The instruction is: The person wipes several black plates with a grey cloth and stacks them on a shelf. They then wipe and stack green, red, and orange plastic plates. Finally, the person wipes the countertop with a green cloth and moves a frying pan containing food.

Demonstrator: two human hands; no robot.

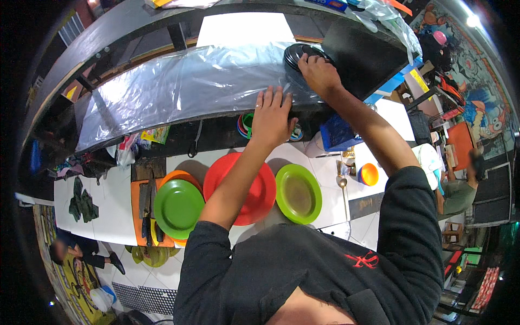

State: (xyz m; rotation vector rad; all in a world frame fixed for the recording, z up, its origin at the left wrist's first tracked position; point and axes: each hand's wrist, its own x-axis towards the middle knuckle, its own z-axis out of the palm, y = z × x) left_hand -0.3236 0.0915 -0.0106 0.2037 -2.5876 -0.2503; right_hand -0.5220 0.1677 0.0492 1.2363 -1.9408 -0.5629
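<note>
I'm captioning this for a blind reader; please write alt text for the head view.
A person's right hand rests on a round black ridged object on a plastic-covered shelf, the left hand at its near edge. Below lie a green plate, a red plate and a lime oval plate.

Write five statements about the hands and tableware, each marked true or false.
1. The right hand touches the round black stack. True.
2. The red plate lies between the green plate and the lime plate. True.
3. The left hand grasps the lime plate. False: it lies over clear plastic.
4. The orange bowl is left of the green plate. False: it is right of the lime plate.
5. The green plate partly covers an orange plate. True.
</note>
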